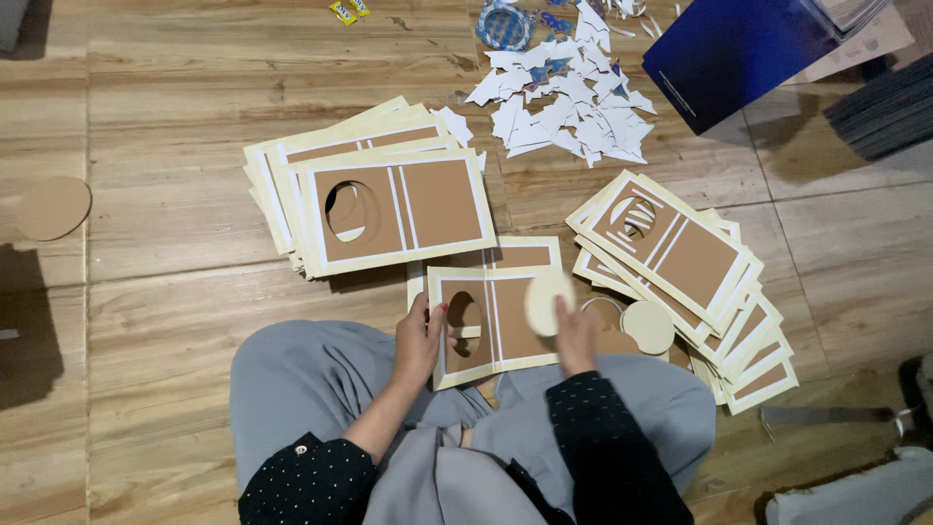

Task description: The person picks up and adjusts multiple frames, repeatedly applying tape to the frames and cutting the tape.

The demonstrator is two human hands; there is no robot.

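Note:
I sit on a wooden floor with a brown card point(498, 321) with a cream border and an oval hole on my lap. My left hand point(420, 340) grips the card's left edge, thumb on its face. My right hand point(575, 335) holds a pale oval cut-out point(547, 301) just above the card's right edge. More loose ovals point(647, 326) lie right of my right hand.
A fanned stack of the same cards point(389, 199) lies ahead left, another stack point(680, 267) to the right. White paper scraps point(569, 107) and a roll of tape point(503, 24) lie further off. A blue box point(729, 53) stands top right. A lone brown oval point(52, 207) rests far left.

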